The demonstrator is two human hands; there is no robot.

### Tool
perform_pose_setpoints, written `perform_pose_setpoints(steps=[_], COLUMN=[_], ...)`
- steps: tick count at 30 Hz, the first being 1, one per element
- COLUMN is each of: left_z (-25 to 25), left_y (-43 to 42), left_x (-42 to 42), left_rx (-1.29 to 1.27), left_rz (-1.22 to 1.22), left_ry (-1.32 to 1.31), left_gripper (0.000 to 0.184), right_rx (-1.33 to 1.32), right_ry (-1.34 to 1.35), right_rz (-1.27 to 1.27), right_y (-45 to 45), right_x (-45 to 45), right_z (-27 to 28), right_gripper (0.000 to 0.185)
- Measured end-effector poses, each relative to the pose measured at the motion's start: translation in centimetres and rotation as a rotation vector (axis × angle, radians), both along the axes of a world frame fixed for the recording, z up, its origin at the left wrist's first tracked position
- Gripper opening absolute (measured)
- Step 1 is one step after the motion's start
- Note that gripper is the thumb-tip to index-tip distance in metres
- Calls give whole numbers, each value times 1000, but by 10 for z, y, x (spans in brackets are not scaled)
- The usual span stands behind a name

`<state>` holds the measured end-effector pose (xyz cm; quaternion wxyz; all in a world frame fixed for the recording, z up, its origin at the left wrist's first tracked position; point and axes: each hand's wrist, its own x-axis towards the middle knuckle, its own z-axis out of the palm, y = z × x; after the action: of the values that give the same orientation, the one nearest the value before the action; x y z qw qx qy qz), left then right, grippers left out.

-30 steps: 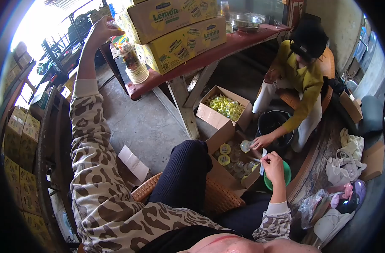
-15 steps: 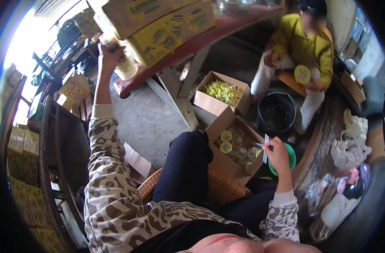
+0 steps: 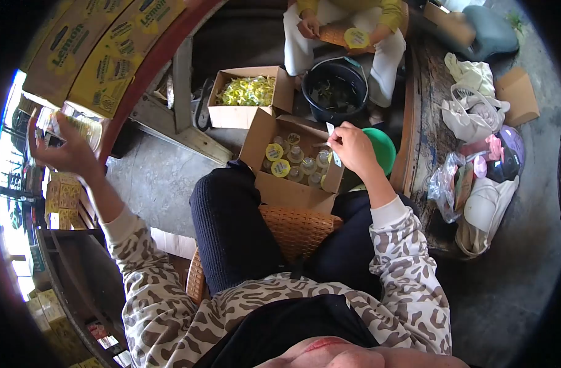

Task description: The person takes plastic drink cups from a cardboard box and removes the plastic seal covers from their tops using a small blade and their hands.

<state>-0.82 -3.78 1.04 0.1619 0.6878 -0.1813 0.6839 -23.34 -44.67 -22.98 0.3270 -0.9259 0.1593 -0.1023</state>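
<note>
My left hand is raised at the table's near end, fingers spread and slightly blurred, holding nothing I can see. Beside it a clear jar with pale contents stands near the yellow lemon boxes. Pinched in my right hand is a flat white strip with small dark marks; its exact kind is unclear. That hand is over the right edge of an open cardboard box, which contains several clear bottles and round yellow labels. A green basin lies just right of my right hand.
Yellow lemon cartons are on the red-edged table. Past my box are a carton of yellow wrappers and a black bucket. A co-worker sits opposite, holding a round yellow-labelled item. Bags and a helmet lie right.
My view has turned downward and to the right. My left hand was around the jar and has let go, with its fingers now apart. My right hand still grips the white strip.
</note>
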Motion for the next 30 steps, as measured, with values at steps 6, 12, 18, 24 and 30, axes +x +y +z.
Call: perform_pose_setpoints(steps=[6, 12, 18, 24, 30], left_z=[-81, -275, -442, -567, -550], left_y=[-179, -271, -303, -280, -274], left_x=[-36, -8, -8, -29, -31], left_rx=[561, 1277, 1495, 1324, 1197], left_rz=[-635, -567, -363, -509, -477], left_ry=[349, 1145, 1590, 1544, 1767], left_gripper=[34, 55, 45, 42, 37], right_rx=[3, -106, -109, -71, -53], right_ry=[46, -28, -55, 25, 41], right_rz=[-13, -22, -42, -42, -42], right_y=[2, -5, -6, -4, -6], right_x=[3, 0, -2, -3, 1], right_z=[-1, 1, -1, -3, -11], right_gripper=[9, 7, 6, 7, 10])
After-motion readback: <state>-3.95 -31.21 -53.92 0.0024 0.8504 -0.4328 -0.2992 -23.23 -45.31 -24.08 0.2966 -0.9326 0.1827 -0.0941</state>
